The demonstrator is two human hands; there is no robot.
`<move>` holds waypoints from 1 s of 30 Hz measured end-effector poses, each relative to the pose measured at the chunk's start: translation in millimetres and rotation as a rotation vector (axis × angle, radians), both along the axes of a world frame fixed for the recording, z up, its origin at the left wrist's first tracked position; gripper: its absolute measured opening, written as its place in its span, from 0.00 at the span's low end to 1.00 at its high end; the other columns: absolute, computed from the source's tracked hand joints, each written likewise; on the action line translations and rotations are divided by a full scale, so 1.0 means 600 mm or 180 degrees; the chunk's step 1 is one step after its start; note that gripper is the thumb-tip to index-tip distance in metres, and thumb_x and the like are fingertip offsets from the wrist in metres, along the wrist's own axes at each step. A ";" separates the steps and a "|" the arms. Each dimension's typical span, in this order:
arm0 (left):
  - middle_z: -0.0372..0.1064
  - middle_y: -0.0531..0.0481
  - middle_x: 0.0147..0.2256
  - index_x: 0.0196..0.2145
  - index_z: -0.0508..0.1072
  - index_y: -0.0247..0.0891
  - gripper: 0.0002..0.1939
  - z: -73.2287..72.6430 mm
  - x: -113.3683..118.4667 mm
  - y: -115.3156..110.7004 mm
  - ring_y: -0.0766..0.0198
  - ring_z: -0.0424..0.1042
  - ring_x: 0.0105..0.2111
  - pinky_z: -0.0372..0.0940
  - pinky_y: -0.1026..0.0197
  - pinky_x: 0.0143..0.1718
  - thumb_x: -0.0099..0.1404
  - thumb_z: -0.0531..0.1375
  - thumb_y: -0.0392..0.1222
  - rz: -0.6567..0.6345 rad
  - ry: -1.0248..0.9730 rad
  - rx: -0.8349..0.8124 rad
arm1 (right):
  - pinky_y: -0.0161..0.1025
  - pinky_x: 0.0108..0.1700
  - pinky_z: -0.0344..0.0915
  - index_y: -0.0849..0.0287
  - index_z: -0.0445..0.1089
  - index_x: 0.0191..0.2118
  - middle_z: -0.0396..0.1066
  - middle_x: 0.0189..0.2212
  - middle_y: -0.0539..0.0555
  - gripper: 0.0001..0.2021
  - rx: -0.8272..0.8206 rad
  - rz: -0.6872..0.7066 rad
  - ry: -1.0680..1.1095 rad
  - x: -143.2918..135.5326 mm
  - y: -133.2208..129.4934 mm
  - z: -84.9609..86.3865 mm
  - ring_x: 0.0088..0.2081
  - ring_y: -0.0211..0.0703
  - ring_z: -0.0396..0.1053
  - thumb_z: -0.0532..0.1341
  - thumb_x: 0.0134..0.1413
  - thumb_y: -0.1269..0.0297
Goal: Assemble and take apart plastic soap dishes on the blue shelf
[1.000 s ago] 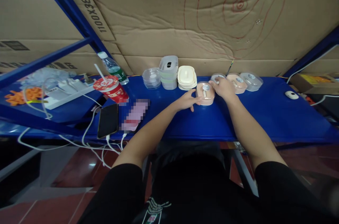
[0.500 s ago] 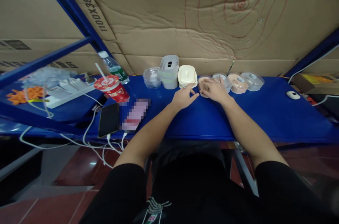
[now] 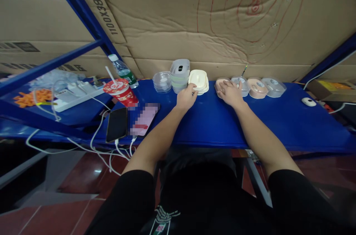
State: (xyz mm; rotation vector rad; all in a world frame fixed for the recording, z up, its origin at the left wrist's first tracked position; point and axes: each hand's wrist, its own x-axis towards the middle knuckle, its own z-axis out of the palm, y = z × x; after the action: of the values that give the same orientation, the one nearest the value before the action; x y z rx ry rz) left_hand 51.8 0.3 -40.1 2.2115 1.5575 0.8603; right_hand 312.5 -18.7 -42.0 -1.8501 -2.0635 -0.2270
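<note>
My left hand (image 3: 187,98) has its fingers closed at the front left corner of the cream lidded container (image 3: 199,80), gripping its edge. My right hand (image 3: 231,93) lies spread over a pink-lidded round container (image 3: 221,86), its fingertips reaching the clear container (image 3: 241,85) beside it. Further right stand another pink container (image 3: 257,88) and a clear one (image 3: 274,87). Left of the cream container are a stack of grey-lidded containers (image 3: 179,75) and a stack of clear round ones (image 3: 162,82).
On the left are a red cup (image 3: 122,92) with a straw, a water bottle (image 3: 124,72), two phones (image 3: 116,125) with white cables and a power strip (image 3: 75,98). A white device (image 3: 308,102) lies at the right. Cardboard (image 3: 167,16) stands behind the blue table (image 3: 211,127).
My left hand has moved slightly left and closed at the cream container's edge. My right hand and the right row of containers have shifted right, away from the cream container. The view has shifted slightly.
</note>
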 end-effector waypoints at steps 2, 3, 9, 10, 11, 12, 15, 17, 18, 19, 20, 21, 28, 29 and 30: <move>0.85 0.45 0.47 0.58 0.73 0.44 0.15 -0.002 -0.001 0.003 0.44 0.81 0.54 0.69 0.49 0.52 0.76 0.61 0.41 0.0041 0.0012 0.0053 | 0.86 0.72 0.36 0.57 0.73 0.66 0.68 0.71 0.68 0.25 -0.0022 -0.0100 -0.0011 0.000 -0.001 0.001 0.72 0.74 0.59 0.58 0.69 0.56; 0.85 0.44 0.46 0.57 0.73 0.44 0.14 -0.003 -0.001 0.005 0.44 0.81 0.52 0.69 0.49 0.51 0.76 0.61 0.42 0.0066 0.0018 0.0075 | 0.85 0.72 0.36 0.59 0.72 0.67 0.67 0.71 0.69 0.26 -0.0040 -0.0141 -0.0020 -0.001 -0.002 0.001 0.73 0.74 0.58 0.58 0.69 0.55; 0.84 0.48 0.38 0.53 0.73 0.44 0.12 -0.004 -0.001 0.018 0.48 0.82 0.47 0.68 0.53 0.47 0.73 0.65 0.42 0.0116 -0.0076 0.0131 | 0.81 0.73 0.40 0.60 0.70 0.68 0.63 0.73 0.69 0.30 -0.0009 -0.0054 0.0051 -0.019 -0.009 0.005 0.75 0.76 0.53 0.60 0.68 0.50; 0.84 0.48 0.38 0.53 0.73 0.44 0.12 -0.004 -0.002 0.020 0.48 0.82 0.47 0.68 0.53 0.47 0.73 0.65 0.42 0.0151 -0.0096 0.0140 | 0.80 0.74 0.40 0.60 0.70 0.69 0.64 0.73 0.68 0.30 0.0018 -0.0010 0.0087 -0.023 -0.010 0.006 0.75 0.75 0.53 0.60 0.68 0.50; 0.84 0.48 0.39 0.52 0.73 0.44 0.12 -0.003 -0.003 0.021 0.48 0.82 0.47 0.68 0.53 0.47 0.73 0.65 0.41 0.0192 -0.0115 0.0161 | 0.79 0.74 0.41 0.60 0.68 0.70 0.63 0.73 0.68 0.31 0.0050 0.0027 0.0128 -0.027 -0.011 0.007 0.75 0.75 0.53 0.60 0.68 0.49; 0.84 0.48 0.39 0.52 0.73 0.44 0.12 -0.003 -0.004 0.021 0.49 0.82 0.47 0.68 0.53 0.47 0.73 0.65 0.40 0.0222 -0.0134 0.0197 | 0.77 0.74 0.42 0.60 0.66 0.72 0.63 0.74 0.68 0.32 0.0094 0.0055 0.0174 -0.030 -0.013 0.009 0.75 0.74 0.53 0.59 0.68 0.49; 0.84 0.49 0.39 0.53 0.74 0.43 0.12 -0.001 -0.005 0.014 0.53 0.82 0.46 0.68 0.56 0.47 0.72 0.63 0.37 0.0169 -0.0238 0.0414 | 0.72 0.74 0.48 0.63 0.57 0.76 0.62 0.74 0.70 0.37 0.0333 0.0100 0.0340 -0.035 -0.017 0.017 0.74 0.71 0.57 0.57 0.70 0.50; 0.82 0.49 0.37 0.52 0.75 0.41 0.12 0.003 -0.006 0.004 0.57 0.82 0.42 0.68 0.58 0.45 0.72 0.64 0.38 0.0027 -0.0406 0.0639 | 0.68 0.71 0.55 0.63 0.55 0.77 0.65 0.72 0.70 0.36 0.0505 0.0183 0.0490 -0.034 -0.020 0.023 0.71 0.68 0.61 0.54 0.71 0.51; 0.81 0.50 0.35 0.51 0.76 0.40 0.11 0.005 -0.007 -0.001 0.59 0.81 0.38 0.67 0.59 0.43 0.72 0.64 0.40 -0.0046 -0.0516 0.0758 | 0.66 0.70 0.58 0.62 0.57 0.76 0.67 0.70 0.69 0.34 0.0573 0.0249 0.0574 -0.034 -0.023 0.026 0.69 0.67 0.64 0.53 0.72 0.52; 0.80 0.51 0.32 0.49 0.76 0.40 0.10 0.008 -0.010 -0.005 0.61 0.79 0.35 0.67 0.60 0.41 0.72 0.65 0.43 -0.0110 -0.0624 0.0867 | 0.64 0.68 0.61 0.60 0.60 0.75 0.70 0.68 0.68 0.31 0.0627 0.0319 0.0660 -0.033 -0.026 0.029 0.68 0.65 0.66 0.51 0.72 0.53; 0.77 0.52 0.30 0.46 0.77 0.40 0.09 0.011 -0.013 -0.009 0.62 0.77 0.32 0.66 0.60 0.39 0.72 0.65 0.46 -0.0162 -0.0716 0.0965 | 0.62 0.67 0.63 0.58 0.65 0.72 0.73 0.65 0.66 0.29 0.0666 0.0385 0.0744 -0.033 -0.029 0.032 0.66 0.64 0.68 0.50 0.73 0.53; 0.75 0.53 0.27 0.42 0.78 0.40 0.10 0.015 -0.018 -0.011 0.63 0.75 0.30 0.66 0.60 0.37 0.72 0.65 0.49 -0.0210 -0.0783 0.1052 | 0.61 0.66 0.64 0.56 0.69 0.68 0.75 0.62 0.65 0.26 0.0685 0.0449 0.0820 -0.034 -0.033 0.033 0.64 0.63 0.70 0.50 0.73 0.53; 0.74 0.50 0.27 0.39 0.81 0.41 0.21 0.029 -0.077 0.026 0.60 0.75 0.31 0.68 0.58 0.39 0.78 0.55 0.57 0.0144 -0.1030 0.1364 | 0.51 0.56 0.72 0.56 0.74 0.59 0.81 0.53 0.61 0.25 -0.0116 0.0983 0.1352 -0.058 -0.036 0.022 0.53 0.57 0.77 0.51 0.74 0.45; 0.75 0.51 0.28 0.46 0.81 0.41 0.20 0.029 -0.083 0.033 0.60 0.76 0.32 0.68 0.58 0.40 0.78 0.56 0.56 0.0320 -0.1017 0.1340 | 0.50 0.55 0.72 0.56 0.73 0.60 0.82 0.52 0.61 0.25 -0.0355 0.1108 0.1307 -0.060 -0.033 0.017 0.52 0.56 0.78 0.52 0.74 0.45; 0.75 0.51 0.28 0.53 0.80 0.42 0.19 0.027 -0.088 0.040 0.59 0.77 0.33 0.68 0.58 0.41 0.77 0.57 0.55 0.0439 -0.0965 0.1284 | 0.50 0.54 0.73 0.56 0.73 0.60 0.82 0.51 0.60 0.24 -0.0577 0.1220 0.1178 -0.062 -0.030 0.011 0.50 0.56 0.79 0.54 0.73 0.45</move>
State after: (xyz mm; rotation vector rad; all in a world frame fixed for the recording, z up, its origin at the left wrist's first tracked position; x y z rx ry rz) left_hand -0.9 24.4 -23.6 2.1042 1.5016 1.5906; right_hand 275.3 -36.9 -35.6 -1.4107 -2.1630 0.3830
